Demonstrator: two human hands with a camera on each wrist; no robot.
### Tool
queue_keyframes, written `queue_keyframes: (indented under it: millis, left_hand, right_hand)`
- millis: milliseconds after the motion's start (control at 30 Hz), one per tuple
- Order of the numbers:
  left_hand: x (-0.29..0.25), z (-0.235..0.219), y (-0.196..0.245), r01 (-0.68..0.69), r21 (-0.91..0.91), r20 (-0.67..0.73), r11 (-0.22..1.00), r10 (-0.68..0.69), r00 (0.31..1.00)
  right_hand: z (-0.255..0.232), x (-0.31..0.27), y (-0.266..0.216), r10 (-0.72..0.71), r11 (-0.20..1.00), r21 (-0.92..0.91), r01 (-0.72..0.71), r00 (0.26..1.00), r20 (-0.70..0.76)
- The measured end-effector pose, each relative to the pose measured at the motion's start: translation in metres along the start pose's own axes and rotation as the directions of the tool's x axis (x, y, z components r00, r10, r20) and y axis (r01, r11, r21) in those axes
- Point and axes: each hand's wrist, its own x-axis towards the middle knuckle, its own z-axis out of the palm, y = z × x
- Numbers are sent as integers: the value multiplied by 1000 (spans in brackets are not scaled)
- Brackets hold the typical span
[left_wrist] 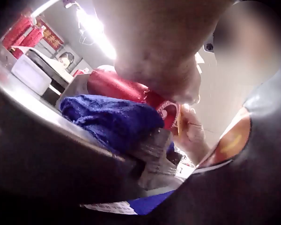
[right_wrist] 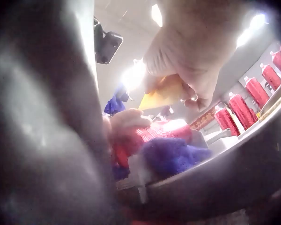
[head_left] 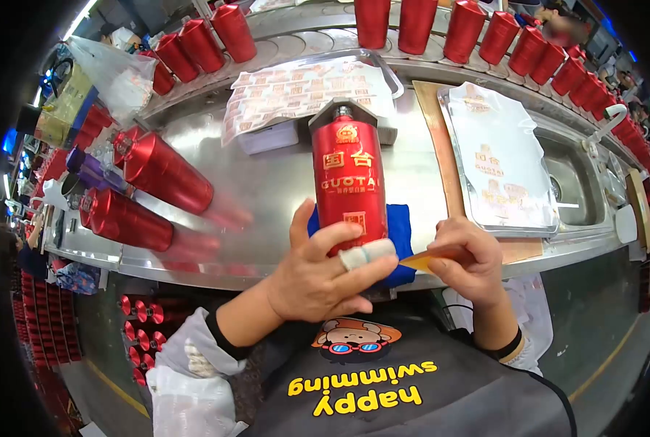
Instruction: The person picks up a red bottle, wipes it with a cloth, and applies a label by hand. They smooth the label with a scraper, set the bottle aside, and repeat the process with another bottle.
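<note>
A red bottle [head_left: 348, 167] with gold lettering lies before me, neck pointing away, its near end over a blue cloth [head_left: 401, 229]. My left hand [head_left: 321, 269] reaches across that near end, its fingers fairly straight and the index fingertip at the square gold label [head_left: 355, 221]. A white wrap [head_left: 367, 253] covers part of one finger. Just to the right, my right hand [head_left: 474, 258] pinches a thin, flat yellow-orange piece [head_left: 423, 258] between thumb and fingers, its edge close to the left fingertips. In the right wrist view the yellow piece [right_wrist: 164, 93] looks roughly triangular.
Two more red bottles [head_left: 166, 171] lie to the left. A tray [head_left: 499, 160] with a sticker sheet stands right, beside a sink [head_left: 576, 186]. Another sticker sheet [head_left: 296, 95] lies behind the bottle. Red bottles [head_left: 465, 33] line the conveyor at the back.
</note>
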Motion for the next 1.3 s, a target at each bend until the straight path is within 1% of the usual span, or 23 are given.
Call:
queue_keyframes:
  millis: [133,233,333,367,400,467,500,567,600,667,700,733,833,933,967,1033,1067,1100,1133,1167,1200,1233,1300]
  left_hand:
    - [-16,4,-11,75,10,-62,997,-75,995]
    - [-12,2,-26,160,-1,-80,987,-159,984]
    - [-7,-2,-37,211,-17,-95,977,-212,973]
    - [-6,-2,-39,217,-25,-99,976,-219,971]
    - [-6,-2,-38,229,-37,-107,973,-231,967]
    - [-8,-1,-32,256,-58,-125,965,-261,957]
    - [-10,0,-30,288,-112,-141,951,-302,943]
    - [-17,5,-23,344,-226,-157,911,-382,911]
    - [-13,8,-17,382,-315,-165,869,-447,879]
    - [0,16,-4,434,-486,-170,759,-569,805]
    - [0,19,-7,482,-574,-51,662,-616,786]
    - [3,20,-6,502,-631,-22,591,-661,750]
    - [12,25,-7,505,-756,51,416,-731,680]
    - [24,26,-5,359,-923,122,139,-779,615]
    - [24,27,-8,358,-922,115,146,-781,614]
    - [22,31,-19,357,-920,102,161,-782,614]
    - [22,30,-23,359,-925,123,126,-794,596]
    - [23,29,-27,359,-929,143,92,-805,576]
    - [26,28,-32,356,-933,158,62,-815,557]
    - [30,26,-35,356,-930,141,92,-805,576]
    - [36,24,-38,350,-937,201,13,-800,565]
    - [43,22,-44,341,-938,257,-66,-793,553]
    - [56,19,-63,339,-918,361,-205,-784,504]
  right_hand:
    - [0,0,-1,127,983,139,-119,990,-55]
    - [10,15,-9,161,969,190,-160,987,8]
    - [25,40,-19,-31,1000,5,31,970,240]
    - [28,48,-19,-118,970,-172,171,952,283]
    - [29,52,-16,-70,973,-212,97,989,130]
    - [33,57,-9,17,966,-253,-63,984,-180]
    - [25,57,-10,5,941,-334,-55,989,-148]
    - [25,55,-18,24,973,-228,-22,1000,7]
    - [25,52,-21,30,985,-174,-15,996,80]
    - [29,45,-2,194,981,37,-191,971,-142]
    - [24,42,1,202,979,34,-199,965,-166]
    - [21,40,3,213,977,35,-210,959,-187]
    - [23,36,-5,230,967,146,-211,964,-132]
    - [25,39,-16,223,955,189,-230,973,61]
    - [23,43,-21,244,950,154,-273,953,181]
    - [30,54,-17,219,975,7,-220,973,69]
    - [32,59,-14,199,978,-69,-197,980,13]
    - [31,63,-10,111,978,-166,-127,989,-101]
    - [30,64,-14,107,986,-130,-108,994,-11]
    - [29,65,-22,101,991,-92,-94,992,81]
    - [27,64,-26,94,995,-50,-86,981,172]
    - [28,64,-22,45,989,-143,-21,984,171]
    - [22,60,-13,13,949,-314,-28,999,-52]
